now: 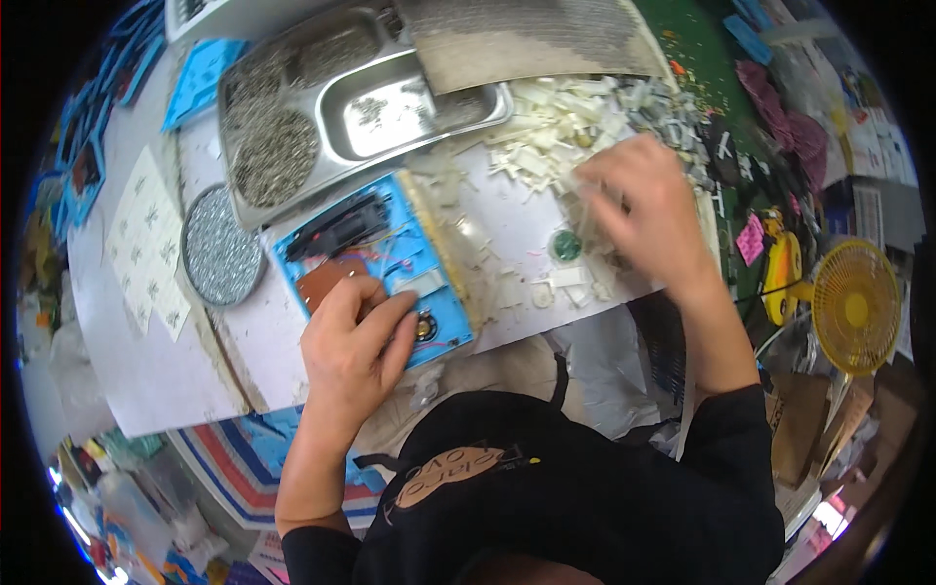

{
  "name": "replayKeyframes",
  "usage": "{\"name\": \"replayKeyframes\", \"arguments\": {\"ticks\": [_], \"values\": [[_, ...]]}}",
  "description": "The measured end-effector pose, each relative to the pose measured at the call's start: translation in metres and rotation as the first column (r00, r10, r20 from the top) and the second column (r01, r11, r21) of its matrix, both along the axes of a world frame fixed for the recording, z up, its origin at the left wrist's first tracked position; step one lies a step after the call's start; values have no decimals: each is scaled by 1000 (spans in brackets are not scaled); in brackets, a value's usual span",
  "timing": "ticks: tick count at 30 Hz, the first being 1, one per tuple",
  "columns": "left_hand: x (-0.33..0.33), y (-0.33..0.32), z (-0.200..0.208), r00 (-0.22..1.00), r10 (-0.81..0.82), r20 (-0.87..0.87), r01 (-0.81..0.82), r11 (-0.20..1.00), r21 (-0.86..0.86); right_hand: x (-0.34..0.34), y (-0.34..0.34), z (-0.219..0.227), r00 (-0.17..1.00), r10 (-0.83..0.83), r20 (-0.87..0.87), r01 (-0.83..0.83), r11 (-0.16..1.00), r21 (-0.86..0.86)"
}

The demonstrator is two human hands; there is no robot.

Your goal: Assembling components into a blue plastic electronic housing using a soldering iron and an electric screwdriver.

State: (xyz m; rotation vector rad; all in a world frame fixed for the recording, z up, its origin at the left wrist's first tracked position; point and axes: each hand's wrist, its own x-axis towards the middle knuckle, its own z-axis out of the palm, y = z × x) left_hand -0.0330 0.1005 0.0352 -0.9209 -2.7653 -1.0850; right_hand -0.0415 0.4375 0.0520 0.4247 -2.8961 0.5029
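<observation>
- Head view: blue plastic housing (421,255) lies open side up on the white table (263,346), near the metal tray (327,127).
- Handling, my guess: light, stiff shell, smooth enough to slide. Grip by the outer walls.
- Inside: black module (336,226), brown board (327,283), round speaker (425,327), thin coloured wires. Wires look like the fragile bit; don't lift by them.
- Left hand (356,336): over the housing's near side, fingers curled, thumb and forefinger close together, beside the brown board and a pale rectangular piece (417,283). Can't tell if anything is pinched.
- Right hand (648,200): at the near edge of the pile of white plastic parts (551,136), fingers bent, thumb below the forefinger. Tips blur into the pale parts, so can't tell if it holds one.
- Parts look light and rigid, thin ones probably snap; take by the edges.
- Green round piece (565,246) sits just beside the right hand, apart from it.
</observation>
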Motion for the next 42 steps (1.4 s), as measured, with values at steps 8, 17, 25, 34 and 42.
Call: {"name": "replayKeyframes", "arguments": {"ticks": [8,17,25,34,42], "values": [[0,5,-2,1000,23,-8,-23,1000,-4,-40,82,-2,938,-346,-36,330,853,405],[-5,9,18,997,21,73,-39,967,253,-41,59,5,962,-269,54,264,961,79],[-44,65,42,965,-241,105,204,939,276,9,-54,36,937,144,317,30,874,-485],[-47,69,53,773,-268,576,54,931,361,18,-53,15,989,140,-43,-134,744,-654],[-110,112,51,679,-372,633,297,928,226,50,-40,-1,968,-11,252,251,126,-960]]}}
